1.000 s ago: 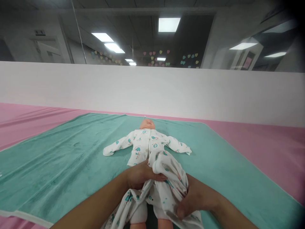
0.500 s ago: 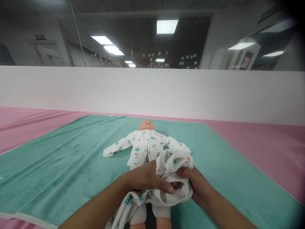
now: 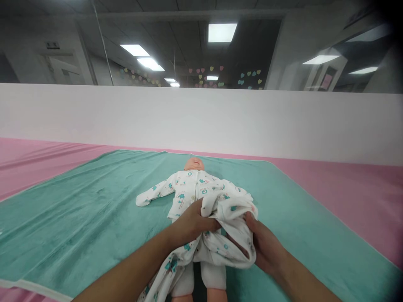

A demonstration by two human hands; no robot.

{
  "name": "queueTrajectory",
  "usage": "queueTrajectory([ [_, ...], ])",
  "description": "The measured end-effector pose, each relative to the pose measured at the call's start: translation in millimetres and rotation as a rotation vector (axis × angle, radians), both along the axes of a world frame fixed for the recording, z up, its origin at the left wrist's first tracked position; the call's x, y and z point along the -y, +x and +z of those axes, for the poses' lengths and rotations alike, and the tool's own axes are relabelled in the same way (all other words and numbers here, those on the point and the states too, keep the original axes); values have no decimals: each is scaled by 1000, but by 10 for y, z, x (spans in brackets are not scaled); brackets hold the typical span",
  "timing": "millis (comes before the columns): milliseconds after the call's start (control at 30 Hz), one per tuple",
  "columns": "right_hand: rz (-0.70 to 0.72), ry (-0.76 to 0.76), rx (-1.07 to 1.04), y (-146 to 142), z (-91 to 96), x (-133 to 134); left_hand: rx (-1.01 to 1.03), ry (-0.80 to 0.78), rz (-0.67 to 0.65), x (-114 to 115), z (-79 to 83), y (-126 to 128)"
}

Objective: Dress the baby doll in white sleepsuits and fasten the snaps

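A doll (image 3: pixel 189 186) lies on a blanket (image 3: pixel 94 214), head (image 3: pixel 194 163) far, 2 legs (image 3: pixel 213 274) near. A garment (image 3: pixel 233 226) is over its near half, left hand (image 3: pixel 192 222) at its left, right hand (image 3: pixel 267 244) at its right. Beyond the blanket's far edge is a wall (image 3: pixel 201 121).

An institutional-type indoor rm. is suggested, poss. for classes or training; exact use can't be told. Rect. white ceiling light panels (image 3: pixel 222 32), small pastel heart-shaped decorations (image 3: pixel 241 82) and a pale door (image 3: pixel 64 69) are seen in or thru wide, dark glass (image 3: pixel 245 46) above a low, plain white wall (image 3: pixel 201 121). A teal plush blanket (image 3: pixel 94 201) is spread over pink fabric (image 3: pixel 346 197), w/ a flesh-coloured plastic baby doll (image 3: pixel 194 164) laid on top.
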State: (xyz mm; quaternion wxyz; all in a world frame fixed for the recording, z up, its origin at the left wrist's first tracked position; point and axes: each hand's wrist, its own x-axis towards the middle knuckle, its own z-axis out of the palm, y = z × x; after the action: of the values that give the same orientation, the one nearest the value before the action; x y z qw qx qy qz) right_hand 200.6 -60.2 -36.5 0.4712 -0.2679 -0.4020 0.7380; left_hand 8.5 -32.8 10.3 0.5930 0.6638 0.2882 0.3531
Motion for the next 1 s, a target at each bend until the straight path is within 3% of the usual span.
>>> queueTrajectory([
  [167,1,-13,62,39,-31,-55,45,14,164,-18,-5,10],
  [367,-36,-52,24,30,104,-149,-47,42,189,53,-12,47],
  [533,-159,33,145,12,178,-158,-182,179,241,63,-39,51],
  [700,-6,89,185,-84,61,-63,-179,268,270,36,-94,42],
  [867,155,150,205,-142,58,-24,-408,590,360,53,-151,73],
  [1000,124,159,270,-218,99,-18,-691,876,371,73,-228,108],
])
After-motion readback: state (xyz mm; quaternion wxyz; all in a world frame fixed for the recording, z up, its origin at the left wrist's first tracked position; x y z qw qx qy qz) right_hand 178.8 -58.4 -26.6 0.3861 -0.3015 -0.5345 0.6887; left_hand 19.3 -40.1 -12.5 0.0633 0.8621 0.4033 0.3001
